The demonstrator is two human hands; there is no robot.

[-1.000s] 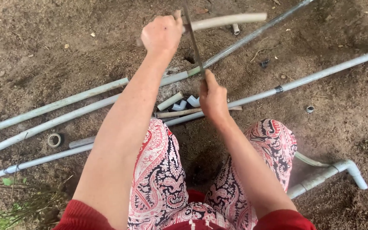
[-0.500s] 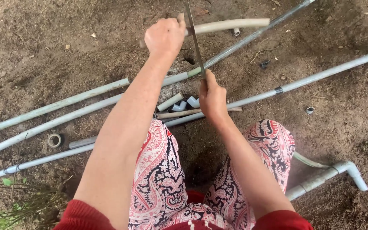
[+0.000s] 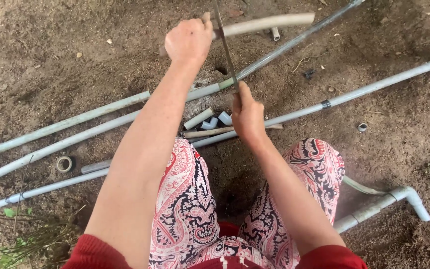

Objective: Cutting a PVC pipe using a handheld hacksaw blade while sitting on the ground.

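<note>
My left hand (image 3: 189, 39) grips a short pale pipe piece (image 3: 269, 22) and holds it out level above the dirt. My right hand (image 3: 247, 117) holds the lower end of a thin dark saw blade (image 3: 225, 47). The blade runs up and crosses the pipe piece just right of my left fist. Both arms reach forward over my knees in red patterned trousers (image 3: 190, 199).
Several long grey pipes (image 3: 75, 119) lie across the dirt ground, one with a dark joint band (image 3: 326, 104). Short pipe offcuts and white fittings (image 3: 210, 120) sit near my right hand. A tape roll (image 3: 64, 163) lies left; an elbow-ended pipe (image 3: 404, 197) lies right.
The saw blade has slid along the cut as my right hand shifted slightly. My left hand still holds the pipe piece in about the same place.
</note>
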